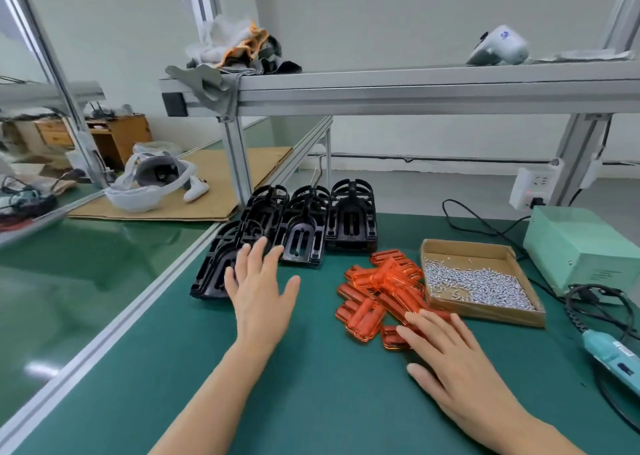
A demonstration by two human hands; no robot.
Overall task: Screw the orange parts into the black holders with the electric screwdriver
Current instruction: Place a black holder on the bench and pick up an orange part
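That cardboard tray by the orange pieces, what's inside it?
The cardboard tray holds a heap of small silver screws, loose. Whatever lies beneath the heap is covered.

A single wide-angle view from the person's head looks forward and steeply down onto the green-matted table (311, 402), close enough that both forearms enter from the bottom edge of the frame. The aluminium-framed upper shelf (415, 83) crosses the upper half; lines bow near the frame's borders.
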